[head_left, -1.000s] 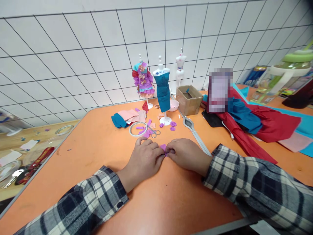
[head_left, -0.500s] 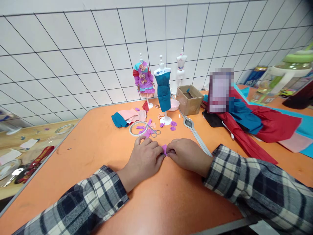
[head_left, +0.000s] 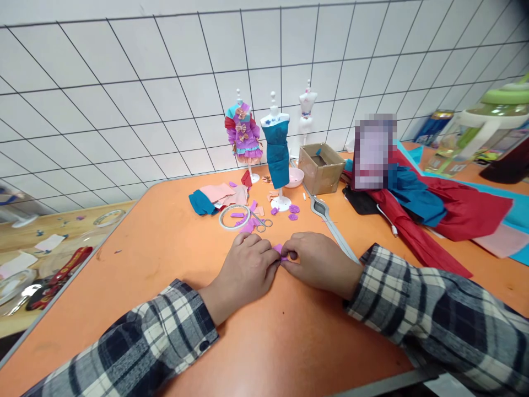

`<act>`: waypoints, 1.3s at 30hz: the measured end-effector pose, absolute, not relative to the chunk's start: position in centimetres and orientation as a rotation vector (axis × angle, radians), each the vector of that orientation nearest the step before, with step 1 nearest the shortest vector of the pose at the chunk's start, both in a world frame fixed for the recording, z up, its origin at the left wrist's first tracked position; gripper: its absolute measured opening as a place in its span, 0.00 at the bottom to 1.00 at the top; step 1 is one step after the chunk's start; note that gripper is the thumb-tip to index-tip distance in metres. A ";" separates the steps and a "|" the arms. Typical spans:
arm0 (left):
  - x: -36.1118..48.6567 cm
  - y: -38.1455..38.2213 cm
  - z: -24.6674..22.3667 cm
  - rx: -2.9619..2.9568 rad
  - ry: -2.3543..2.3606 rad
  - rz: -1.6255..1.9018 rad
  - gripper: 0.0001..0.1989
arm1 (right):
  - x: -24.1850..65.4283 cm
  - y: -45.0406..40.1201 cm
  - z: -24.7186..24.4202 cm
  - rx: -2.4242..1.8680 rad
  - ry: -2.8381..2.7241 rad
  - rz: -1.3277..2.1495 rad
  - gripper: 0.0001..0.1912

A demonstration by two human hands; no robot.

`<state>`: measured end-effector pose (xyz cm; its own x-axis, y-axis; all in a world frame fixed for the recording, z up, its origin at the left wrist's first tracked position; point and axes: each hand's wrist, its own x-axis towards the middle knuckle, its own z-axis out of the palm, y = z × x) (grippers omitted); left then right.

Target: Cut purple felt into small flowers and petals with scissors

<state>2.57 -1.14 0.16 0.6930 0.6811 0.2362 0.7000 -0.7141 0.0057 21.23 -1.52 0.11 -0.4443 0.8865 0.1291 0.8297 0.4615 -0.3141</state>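
Observation:
Between my hands, low over the orange table (head_left: pixel 264 342), is a small piece of purple crepe paper (head_left: pixel 279 248). My left hand (head_left: pixel 249 267) pinches its left side, fingers closed. At its right edge, the thumb and forefinger of my right hand (head_left: pixel 318 258) also grip the paper. The fingers cover much of the piece. Just beyond my left hand lie small scissors (head_left: pixel 263 225), a roll of tape (head_left: pixel 223 220) and purple scraps (head_left: pixel 249 226). Several crinkled purple pieces (head_left: pixel 293 209) rest near the base of a mini mannequin wrapped in teal paper (head_left: pixel 278 151).
A mannequin in a purple ruffled dress (head_left: pixel 243 138) and a bare white one (head_left: pixel 306 105) stand by the tiled wall. A cardboard box (head_left: pixel 321 171), pink bowl (head_left: pixel 295 177), propped phone (head_left: pixel 372 154), red paper (head_left: pixel 471 212) and green-lidded jug (head_left: pixel 475 132) occupy the back and right.
The fingers of my right hand have shifted slightly on the purple paper, and a gap now shows between thumb and forefinger. My left hand stays nearly in place.

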 end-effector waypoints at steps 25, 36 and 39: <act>2.4 -1.3 0.3 -2.822 -1.174 -0.351 0.10 | 21.1 -1.1 -0.1 -1.494 -2.379 0.457 0.10; 2.4 -1.3 0.1 -2.851 -1.207 -0.417 0.09 | 20.9 -0.8 -0.3 -1.520 -2.385 0.464 0.09; 2.4 -1.3 0.2 -2.836 -1.191 -0.384 0.10 | 21.0 -1.0 -0.4 -1.506 -2.364 0.480 0.08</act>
<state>2.43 -1.30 0.22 0.6743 0.6974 0.2429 0.7078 -0.7041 0.0566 20.96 -0.96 -0.40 -0.4074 0.9106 0.0689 0.8118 0.3957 -0.4294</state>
